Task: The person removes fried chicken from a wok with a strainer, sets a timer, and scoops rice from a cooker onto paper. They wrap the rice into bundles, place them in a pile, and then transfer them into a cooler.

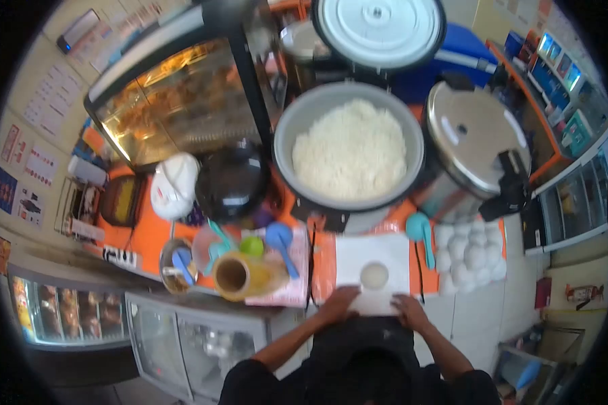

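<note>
A white paper sheet (351,250) lies on the orange counter in front of me, with a small round pale mound (374,275) on it. My left hand (338,305) is at the sheet's near left edge, its fingers closed on the paper. At the near right edge, my right hand (409,310) has its fingers on the paper too. Beyond the sheet stands a large open pot (284,145) with white rice (350,152) inside. A teal scoop (420,236) rests just right of the sheet, beside several white wrapped bundles (471,256).
A lidded steel cooker (469,135) stands right of the rice pot. To the left are a black round pot (233,181), a yellow cylinder (250,275), a blue scoop (280,243) and a metal bowl (177,270). A glass food warmer (182,101) stands behind them.
</note>
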`<state>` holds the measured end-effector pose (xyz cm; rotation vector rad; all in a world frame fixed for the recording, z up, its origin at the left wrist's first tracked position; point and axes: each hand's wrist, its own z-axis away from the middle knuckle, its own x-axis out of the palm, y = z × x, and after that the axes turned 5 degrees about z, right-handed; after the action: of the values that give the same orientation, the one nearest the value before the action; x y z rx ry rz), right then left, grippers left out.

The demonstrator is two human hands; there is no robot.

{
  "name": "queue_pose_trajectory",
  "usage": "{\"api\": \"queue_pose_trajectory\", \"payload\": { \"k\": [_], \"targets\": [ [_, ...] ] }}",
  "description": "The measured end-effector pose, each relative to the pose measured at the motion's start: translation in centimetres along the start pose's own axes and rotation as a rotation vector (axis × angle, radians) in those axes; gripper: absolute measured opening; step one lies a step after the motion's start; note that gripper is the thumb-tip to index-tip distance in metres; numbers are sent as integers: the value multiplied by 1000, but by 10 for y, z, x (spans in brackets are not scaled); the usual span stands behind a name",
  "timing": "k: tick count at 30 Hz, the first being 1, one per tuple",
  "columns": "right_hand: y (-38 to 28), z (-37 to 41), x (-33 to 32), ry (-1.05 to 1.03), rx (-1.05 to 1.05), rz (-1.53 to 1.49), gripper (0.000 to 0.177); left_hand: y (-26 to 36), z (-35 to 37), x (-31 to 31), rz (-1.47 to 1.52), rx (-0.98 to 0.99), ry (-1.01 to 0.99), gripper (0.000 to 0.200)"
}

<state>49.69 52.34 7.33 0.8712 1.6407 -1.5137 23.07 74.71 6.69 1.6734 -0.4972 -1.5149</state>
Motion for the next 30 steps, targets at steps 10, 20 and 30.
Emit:
{"api": "queue_pose_trajectory", "payload": {
  "k": [10, 20, 30],
  "targets": [
    [-22, -47, -52, 129, 283, -188, 16, -58, -40, -105, -146, -288, 743, 27],
    [-69, -127, -69, 432, 305, -435, 4, -78, -49, -93, 140, -359, 641, 15],
    [-101, -281, -18, 50, 8, -562, 21, 12, -19, -79, 1323, -446, 1022, 27]
  ]
}}
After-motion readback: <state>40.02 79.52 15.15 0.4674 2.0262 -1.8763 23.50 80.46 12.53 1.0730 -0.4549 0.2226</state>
